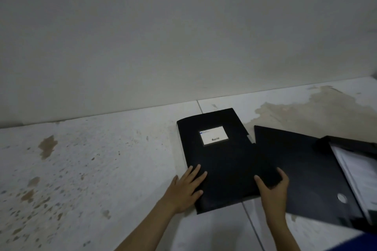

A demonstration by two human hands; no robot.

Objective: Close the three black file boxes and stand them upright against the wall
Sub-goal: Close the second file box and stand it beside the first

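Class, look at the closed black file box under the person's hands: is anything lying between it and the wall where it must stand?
Nothing visible. The floor between the closed file box and the wall is bare apart from stains. The open file box lies to its right, not in between.

Bare storage-like room: stained white tiled floor (81, 159), plain wall (163, 36), file boxes (220, 161).

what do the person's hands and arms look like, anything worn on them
Both are bare: the left hand and right hand show no gloves, rings or watch, and both forearms are uncovered to the frame edge, with no sleeves visible. Fingernails look short and plain.
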